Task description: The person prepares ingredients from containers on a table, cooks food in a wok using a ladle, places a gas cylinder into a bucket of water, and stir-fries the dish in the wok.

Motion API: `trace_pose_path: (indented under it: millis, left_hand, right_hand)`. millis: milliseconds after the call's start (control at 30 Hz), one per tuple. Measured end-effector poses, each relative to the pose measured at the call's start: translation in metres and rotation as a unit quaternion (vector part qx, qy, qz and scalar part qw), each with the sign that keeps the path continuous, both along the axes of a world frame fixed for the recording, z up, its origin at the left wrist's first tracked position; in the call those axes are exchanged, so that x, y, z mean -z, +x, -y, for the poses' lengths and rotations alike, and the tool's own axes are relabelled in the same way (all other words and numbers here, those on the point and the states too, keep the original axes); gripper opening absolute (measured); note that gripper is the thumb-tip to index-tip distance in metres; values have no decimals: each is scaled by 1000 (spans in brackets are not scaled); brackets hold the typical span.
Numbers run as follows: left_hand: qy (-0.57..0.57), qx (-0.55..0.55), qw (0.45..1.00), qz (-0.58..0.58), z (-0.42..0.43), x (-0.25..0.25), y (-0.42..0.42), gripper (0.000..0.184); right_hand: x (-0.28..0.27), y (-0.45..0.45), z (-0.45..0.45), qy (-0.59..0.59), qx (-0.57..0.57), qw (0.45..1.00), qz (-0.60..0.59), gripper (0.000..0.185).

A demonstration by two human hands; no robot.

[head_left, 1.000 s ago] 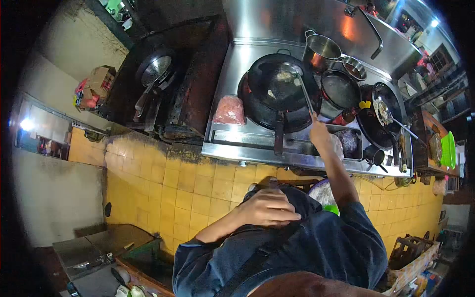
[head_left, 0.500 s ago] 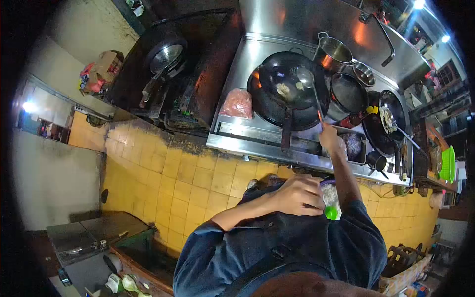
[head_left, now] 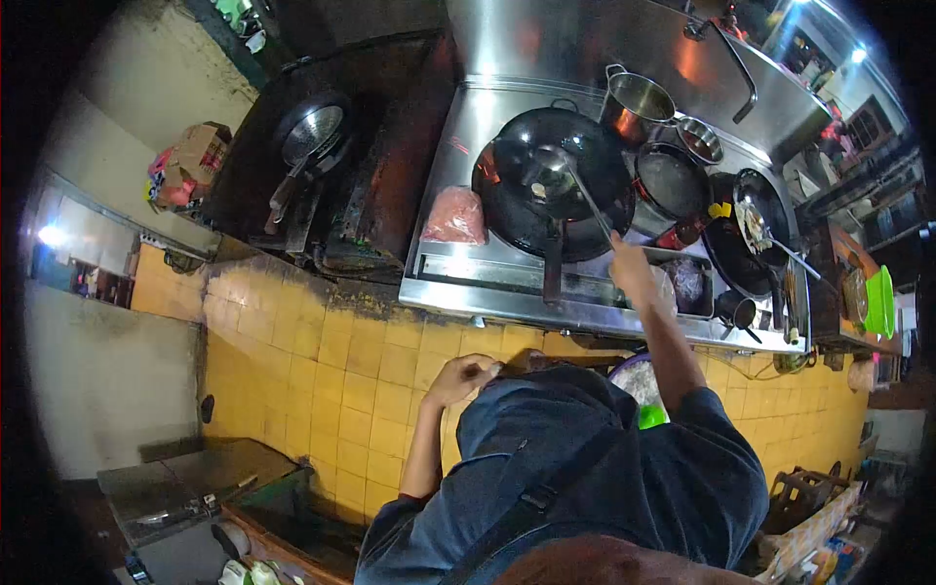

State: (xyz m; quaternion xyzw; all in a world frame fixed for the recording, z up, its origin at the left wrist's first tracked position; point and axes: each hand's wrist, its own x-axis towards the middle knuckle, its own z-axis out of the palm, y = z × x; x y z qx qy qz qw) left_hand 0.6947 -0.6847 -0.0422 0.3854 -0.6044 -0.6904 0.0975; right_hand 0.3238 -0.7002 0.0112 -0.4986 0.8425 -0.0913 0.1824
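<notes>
My right hand is closed around the handle of a long ladle. The ladle's bowl rests inside a black wok on the stove. A small pale lump of food lies in the wok near the bowl. The wok's dark handle points toward me. Away from the stove, my left hand hangs at my left side over the floor, its fingers loosely bent and apart, with nothing visible in it.
A bag of pinkish contents sits left of the wok. Right of it stand a tall pot, a dark pan and a smaller wok with food and a utensil. A container with something green is beside my body.
My left hand has swung from in front of my body down to the left. The ladle's bowl has moved left in the wok, and the pale food there looks smaller.
</notes>
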Motion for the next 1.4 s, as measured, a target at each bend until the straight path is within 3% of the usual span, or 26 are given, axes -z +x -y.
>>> trace_pose_path:
  millis: [67, 100, 133, 200, 267, 333, 367, 467, 500, 533, 600, 667, 700, 733, 767, 800, 867, 933, 967, 1000, 1067, 1100, 1167, 1267, 1300, 1400]
  left_hand:
    - [-7, -83, 989, 122, -7, 94, 28, 24]
    - [-116, -73, 969, 208, -15, 140, 44, 29]
    - [-224, -61, 928, 290, -26, 185, 63, 34]
    - [-116, -83, 940, 311, -59, 273, 108, 36]
    - [46, -183, 952, 240, -98, 296, 133, 32]
    - [12, -231, 972, 43, -133, 280, 145, 25]
    - [10, -232, 972, 42, -136, 280, 146, 25]
    - [187, -331, 922, 67, -153, 343, 156, 24]
    - [123, -237, 947, 179, -152, 329, 154, 25]
    - [-52, -17, 922, 384, -140, 301, 145, 25]
    - [-193, 133, 847, 478, -110, 250, 106, 26]
    - [-189, -13, 943, 275, -78, 271, 93, 31]
    - [-183, -62, 967, 163, -62, 284, 86, 34]
    - [-394, 68, 905, 143, -42, 248, 61, 36]
    - [-111, -27, 990, 85, -28, 217, 25, 33]
    - [-2, -24, 999, 24, -18, 85, -34, 29]
    - [-6, 138, 990, 18, -9, 20, -91, 29]
    - [-29, 268, 961, -64, -19, -8, -135, 33]
    - [-125, 320, 938, -52, -27, -18, -150, 37]
    - [-135, 335, 923, -130, -38, -24, -165, 39]
    - [-142, 503, 848, -88, -39, -43, -183, 35]
    - [-141, 509, 843, -101, -45, -28, -188, 33]
    - [-203, 501, 829, -145, -49, 5, -194, 28]
    - [-308, 444, 841, 37, -40, -16, -202, 22]
    - [-329, 474, 816, 42, -31, 17, -205, 23]
    - [-283, 453, 845, 7, -23, 3, -195, 25]
  right_hand:
    - [42, -8, 17, -2, 29, 1000, -2, 37]
    - [62, -14, 22, -3, 40, 999, -3, 36]
    - [79, -24, 22, -95, -2, 995, -42, 34]
    - [69, -42, 18, -190, -40, 978, -79, 31]
    - [10, -58, 2, -36, -131, 987, -85, 29]
    - [32, -76, -3, -34, -96, 989, -109, 31]
    - [46, -82, -1, -33, -60, 988, -135, 33]
    - [68, -67, 6, -83, 6, 992, -99, 41]
    - [58, -54, 2, -95, 1, 992, -80, 46]
    - [67, -55, 5, -90, -4, 993, -80, 46]
    - [94, -58, 17, -88, -46, 990, -103, 41]
    - [90, -70, 11, -173, -99, 979, -38, 42]
    - [24, -46, 7, 10, -4, 987, 160, 49]
    - [46, -49, 3, -189, -134, 972, 40, 47]
    - [63, -66, -4, -122, -109, 983, 81, 47]
    - [28, -53, -13, -92, -93, 984, 122, 47]
    - [34, -53, -18, -121, -105, 984, 74, 46]
    - [29, -47, -19, -74, -86, 990, 82, 46]
    - [28, -46, -18, -39, -78, 993, 85, 46]
    - [29, -46, -19, -42, -77, 993, 83, 46]
    - [32, -43, -23, -63, -69, 992, 87, 47]
    - [9, -34, -23, 4, -44, 992, 120, 48]
    - [5, -36, -28, -13, -48, 990, 130, 48]
    - [52, -66, -30, -151, -92, 974, 139, 50]
    - [55, -71, -30, -142, -86, 973, 161, 50]
    - [8, -53, -34, -73, -47, 987, 135, 49]
